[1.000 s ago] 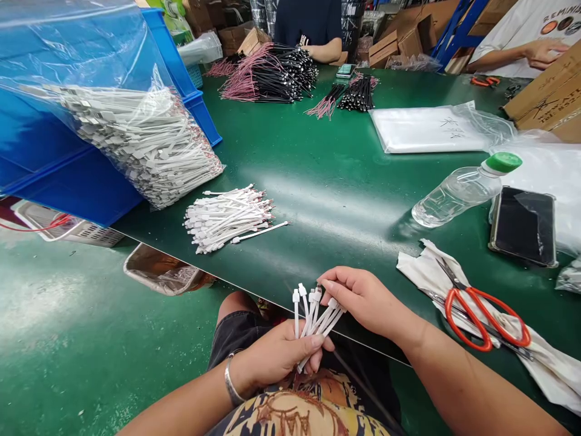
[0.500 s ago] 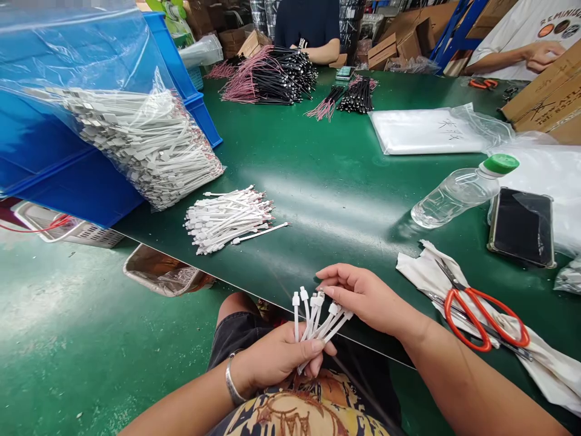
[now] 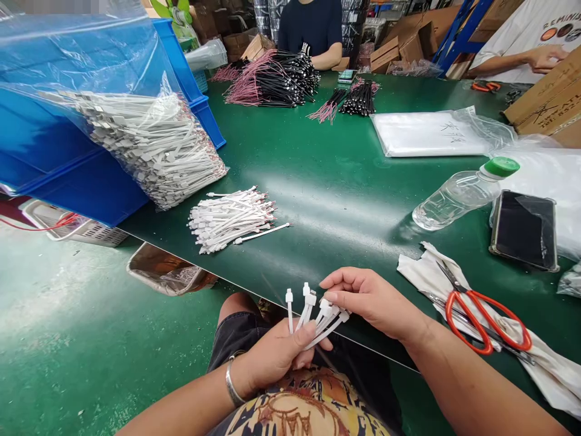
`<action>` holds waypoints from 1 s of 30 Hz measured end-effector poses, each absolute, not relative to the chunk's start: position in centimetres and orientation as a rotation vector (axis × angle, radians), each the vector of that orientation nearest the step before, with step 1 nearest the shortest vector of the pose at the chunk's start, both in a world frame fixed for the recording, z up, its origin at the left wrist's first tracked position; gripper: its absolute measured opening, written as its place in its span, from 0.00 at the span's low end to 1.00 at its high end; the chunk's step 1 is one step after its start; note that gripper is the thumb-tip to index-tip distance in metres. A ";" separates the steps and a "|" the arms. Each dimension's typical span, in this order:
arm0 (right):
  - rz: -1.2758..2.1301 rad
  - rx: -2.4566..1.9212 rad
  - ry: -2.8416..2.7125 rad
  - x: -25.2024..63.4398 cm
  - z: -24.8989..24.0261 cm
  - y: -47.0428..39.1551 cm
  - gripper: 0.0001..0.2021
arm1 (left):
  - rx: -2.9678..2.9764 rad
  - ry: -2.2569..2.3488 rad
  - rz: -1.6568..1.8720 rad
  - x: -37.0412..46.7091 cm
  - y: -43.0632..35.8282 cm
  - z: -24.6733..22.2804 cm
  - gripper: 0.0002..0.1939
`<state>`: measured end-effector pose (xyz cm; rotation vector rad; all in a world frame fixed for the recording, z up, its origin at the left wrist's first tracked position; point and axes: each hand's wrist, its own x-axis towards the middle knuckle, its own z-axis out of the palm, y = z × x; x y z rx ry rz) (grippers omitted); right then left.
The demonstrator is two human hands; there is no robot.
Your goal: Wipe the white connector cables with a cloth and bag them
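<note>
In the head view my left hand (image 3: 287,346) is closed around a small bunch of short white cables (image 3: 310,309), whose plug ends fan out upward past the thumb. The lower ends are hidden in the palm. My right hand (image 3: 370,300) is at the right side of the fan, fingers curled and thumb against the plug ends; the exact grip is partly hidden. Beyond my hands, a pile of similar white cables (image 3: 231,218) lies on the green table (image 3: 327,242), one cable (image 3: 262,234) set apart at its front edge.
At right lie orange-handled scissors (image 3: 488,321) on a white cloth (image 3: 415,269), a bottle (image 3: 458,197) and a phone (image 3: 524,230). A bag of white cables (image 3: 158,145) leans on blue bins (image 3: 59,163) at left. Black cable bundles (image 3: 281,79) lie near a person (image 3: 311,27) opposite.
The white cables in my left hand have spread wider, with one plug standing apart at the left. My right hand stays by the plug ends. The view has shifted slightly.
</note>
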<state>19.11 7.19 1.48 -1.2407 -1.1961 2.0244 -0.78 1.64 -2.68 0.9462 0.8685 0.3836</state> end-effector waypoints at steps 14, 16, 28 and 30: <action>2.005 -1.273 -1.192 19.1 1.5 7.1 0.12 | 0.994 0.979 0.375 -0.5 1.5 -3.0 0.26; 2.000 -1.266 -1.205 19.1 1.6 7.1 0.12 | 0.976 0.978 0.375 -0.5 1.6 -3.0 0.26; 1.925 -1.326 -1.298 19.2 1.4 7.0 0.10 | 0.974 0.981 0.384 -0.3 1.4 -2.9 0.26; 1.918 -1.331 -1.325 19.2 1.4 7.0 0.10 | 0.996 0.982 0.389 -0.3 1.4 -3.0 0.26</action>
